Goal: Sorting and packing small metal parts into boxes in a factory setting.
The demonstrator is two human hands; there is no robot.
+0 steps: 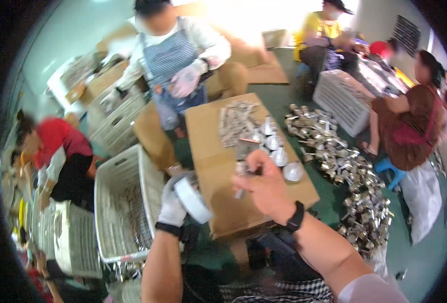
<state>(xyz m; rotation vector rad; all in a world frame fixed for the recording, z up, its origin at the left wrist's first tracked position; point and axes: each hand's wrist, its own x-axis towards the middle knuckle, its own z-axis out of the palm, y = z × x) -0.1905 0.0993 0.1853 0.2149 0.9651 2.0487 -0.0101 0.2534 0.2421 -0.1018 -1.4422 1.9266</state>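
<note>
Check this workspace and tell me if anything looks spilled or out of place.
A big heap of shiny metal parts lies loose on the green floor right of the cardboard table, not in any crate. The white basket at left leans tilted. Nothing looks damaged.

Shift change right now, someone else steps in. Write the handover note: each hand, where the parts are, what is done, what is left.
Left hand, in a white glove, has its grip on a round white disc-shaped part, held over the near left edge of the brown cardboard work surface.
Right hand, bare with a black wristband, pinches a small silver metal piece above the cardboard.
Done: several white round parts stand on the cardboard beside a heap of small silver metal pieces.
Left: a large pile of shiny metal parts on the green floor to the right; white plastic basket to the left.
</note>
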